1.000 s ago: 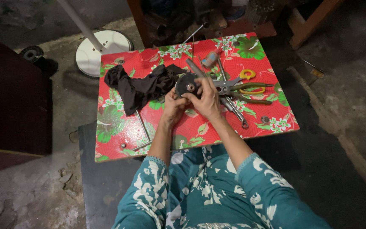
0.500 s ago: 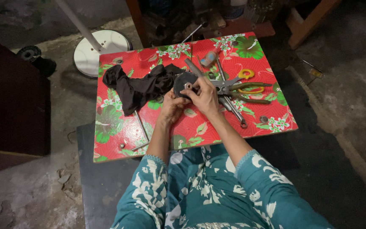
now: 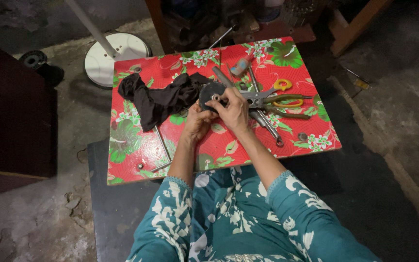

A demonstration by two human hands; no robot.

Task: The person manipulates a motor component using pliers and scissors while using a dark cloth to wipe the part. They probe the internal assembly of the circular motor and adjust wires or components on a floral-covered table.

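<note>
I hold a dark round disc (image 3: 211, 93) with a bright hub at its centre, just above the middle of the red flowered table (image 3: 132, 155). My left hand (image 3: 197, 121) is curled closed around the disc's lower edge, palm toward me. My right hand (image 3: 233, 110) is also closed on it, the fingers (image 3: 225, 99) bent over the right rim and reaching in to the hub. Both hands touch each other at the base of the disc. Whether the disc rests on the table or is lifted clear, I cannot tell.

Immediately left of the disc lies a crumpled black cloth (image 3: 158, 99), touching or very nearly touching the rim. Immediately right lies a cluster of tools: grey pliers (image 3: 260, 98), yellow-handled scissors (image 3: 284, 94), and a long metal wrench (image 3: 267, 127) running toward the near right corner. A small orange-tipped tool (image 3: 241, 67) lies behind them. A thin metal rod (image 3: 162, 144) lies on the table under my left forearm.

Open surface is on the near left quarter of the table and in a narrow strip along the near edge. The far edge is close behind the disc. Off the far left corner stands a white round base (image 3: 115, 56) with a pole on the concrete floor (image 3: 35, 218).
</note>
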